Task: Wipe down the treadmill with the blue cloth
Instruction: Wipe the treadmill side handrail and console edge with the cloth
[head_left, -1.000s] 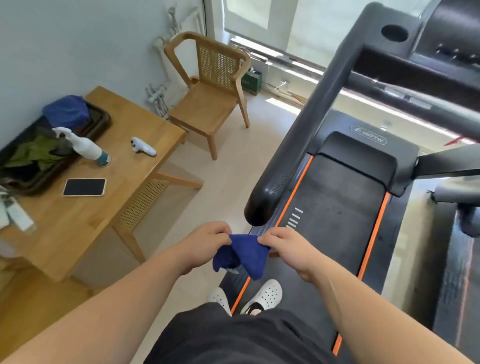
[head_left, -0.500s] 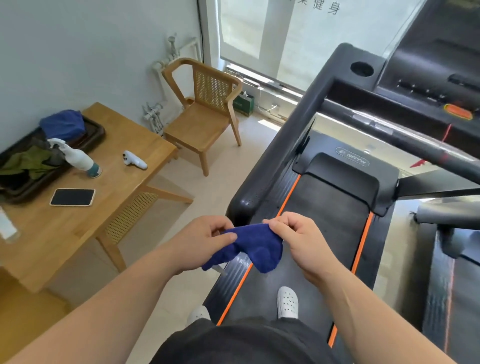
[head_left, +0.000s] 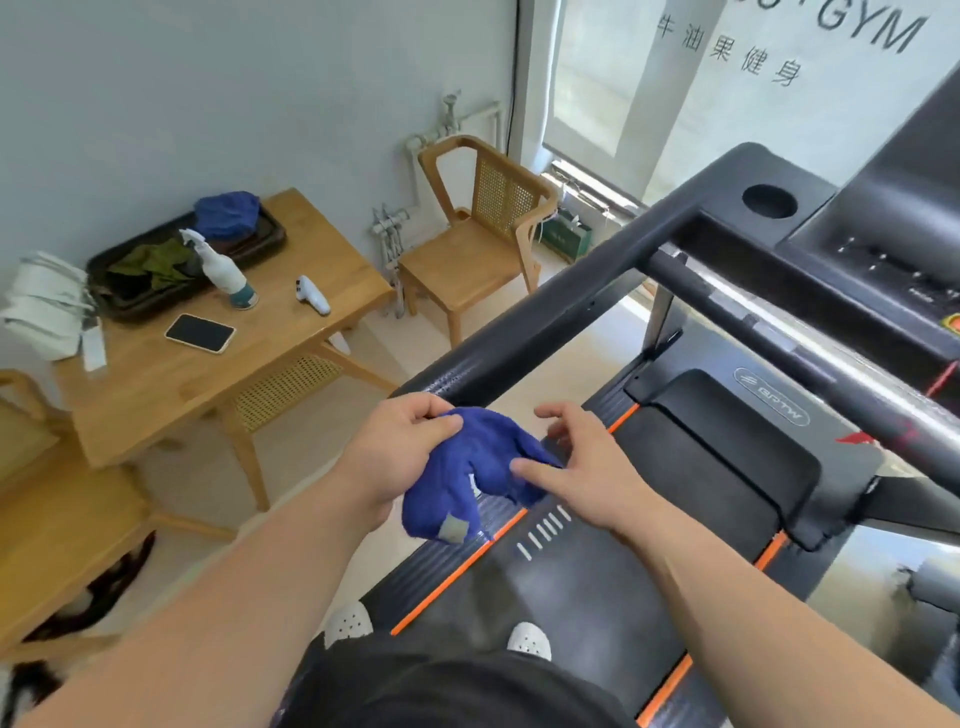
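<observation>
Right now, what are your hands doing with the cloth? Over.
Left hand gripping blue cloth. Right hand open, fingers touching it. Treadmill handrail just ahead, nothing blocking.

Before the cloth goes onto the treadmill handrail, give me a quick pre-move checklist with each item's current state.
1. Cloth in hand: ok. The left hand has a grip on it, bunched at its top edge.
2. Right hand holding the cloth: not ok. Its fingers are spread open, thumb only touching the cloth.
3. Cloth folded into a flat pad: not ok. It hangs crumpled, tag showing.
4. Handrail within reach and unobstructed: ok. It runs just above the left hand with nothing on it.
5. Cloth damp or sprayed: cannot tell. The spray bottle stands on the table.
6. Footing: ok. Both shoes are in view, the right one on the belt.
</observation>
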